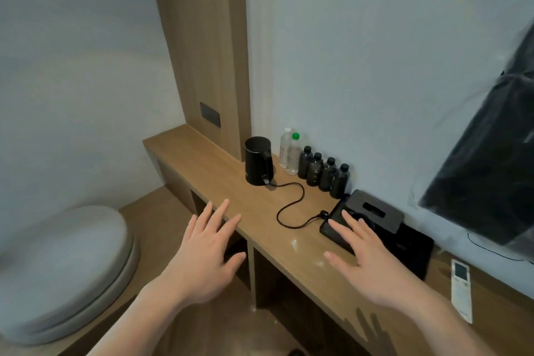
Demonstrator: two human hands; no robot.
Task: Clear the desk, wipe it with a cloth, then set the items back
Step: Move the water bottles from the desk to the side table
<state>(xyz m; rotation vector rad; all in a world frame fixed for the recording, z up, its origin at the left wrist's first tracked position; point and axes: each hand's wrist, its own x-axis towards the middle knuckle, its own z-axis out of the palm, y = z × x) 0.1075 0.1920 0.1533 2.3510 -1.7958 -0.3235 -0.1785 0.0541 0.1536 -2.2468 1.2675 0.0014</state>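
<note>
From the head camera, the person's left hand [206,243] and right hand [364,257] hover with fingers spread and relaxed, holding nothing, over the wooden desk [213,173]. Nothing looks cleared yet. The black kettle [259,161] stands at about 12 o'clock from the hands; its cord [291,205] loops to a black tray [375,222] under the right fingertips. Clear bottles [290,153] and dark bottles [323,172] line the wall at 1 o'clock, a remote [461,289] lies at 3 o'clock. Lifting the kettle could drag the cord (whether it is plugged in cannot be told) and topple the close-packed bottles.
</note>
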